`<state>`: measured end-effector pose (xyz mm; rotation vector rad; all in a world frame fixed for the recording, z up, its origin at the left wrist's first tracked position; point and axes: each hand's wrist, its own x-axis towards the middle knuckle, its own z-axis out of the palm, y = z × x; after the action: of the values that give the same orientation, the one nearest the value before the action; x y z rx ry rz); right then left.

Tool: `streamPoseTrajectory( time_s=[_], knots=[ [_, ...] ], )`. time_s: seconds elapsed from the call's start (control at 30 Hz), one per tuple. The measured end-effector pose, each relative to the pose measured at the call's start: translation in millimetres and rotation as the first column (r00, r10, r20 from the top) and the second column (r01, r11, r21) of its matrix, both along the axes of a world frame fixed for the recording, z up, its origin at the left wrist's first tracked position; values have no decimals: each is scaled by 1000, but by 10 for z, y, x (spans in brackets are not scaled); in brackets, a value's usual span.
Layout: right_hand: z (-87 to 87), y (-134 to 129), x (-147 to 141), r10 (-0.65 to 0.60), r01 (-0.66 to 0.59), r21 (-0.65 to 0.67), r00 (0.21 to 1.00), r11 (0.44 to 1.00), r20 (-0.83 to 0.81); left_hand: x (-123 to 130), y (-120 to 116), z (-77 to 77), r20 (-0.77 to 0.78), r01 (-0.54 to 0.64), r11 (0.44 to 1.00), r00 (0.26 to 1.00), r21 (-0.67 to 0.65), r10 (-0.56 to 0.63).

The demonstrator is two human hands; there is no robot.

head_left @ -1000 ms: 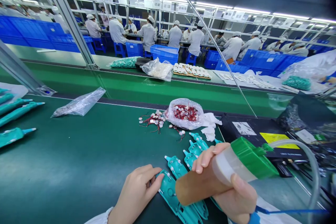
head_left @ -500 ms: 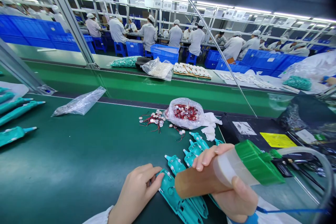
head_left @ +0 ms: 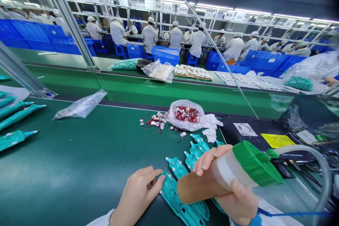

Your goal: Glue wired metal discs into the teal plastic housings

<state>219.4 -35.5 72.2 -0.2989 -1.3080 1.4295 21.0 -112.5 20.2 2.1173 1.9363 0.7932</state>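
My left hand (head_left: 140, 192) pinches the upper edge of the nearest teal plastic shell (head_left: 173, 194), which lies open side up on the green table. My right hand (head_left: 235, 197) is wrapped round a tilted bottle (head_left: 203, 185) of brown liquid with a green cap and a clear tube. The bottle's base hangs over the shells and hides part of them. Several more teal shells (head_left: 178, 166) lie in a row behind and beneath the bottle, their narrow tips pointing away from me.
Red-wired discs (head_left: 156, 122) lie beside a plastic bag (head_left: 200, 122) of more. A flat clear bag (head_left: 82, 106) and teal parts (head_left: 16, 139) are at left, a black case (head_left: 243, 130) at right. A metal rod (head_left: 212, 35) crosses the view; people work beyond.
The bottle in my right hand has shifted very slightly left and down. My left hand keeps its place on the teal shell.
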Motion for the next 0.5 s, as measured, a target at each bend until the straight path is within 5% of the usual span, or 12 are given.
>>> streamPoseTrajectory(
  time_s=[0.13,0.27,0.5],
  knots=[
    [60,22,-24,-101,99,-34,991,995,-88,-5,2,-7,-20,-6,1000,1000,4,6],
    [173,143,11,-292,244,-232,935,941,-200,1,17,7,2,-20,999,1000,50,20],
    [394,592,568,-694,393,-693,688,604,-214,-147,43,-62,55,-91,981,995,173,82]
  ],
)
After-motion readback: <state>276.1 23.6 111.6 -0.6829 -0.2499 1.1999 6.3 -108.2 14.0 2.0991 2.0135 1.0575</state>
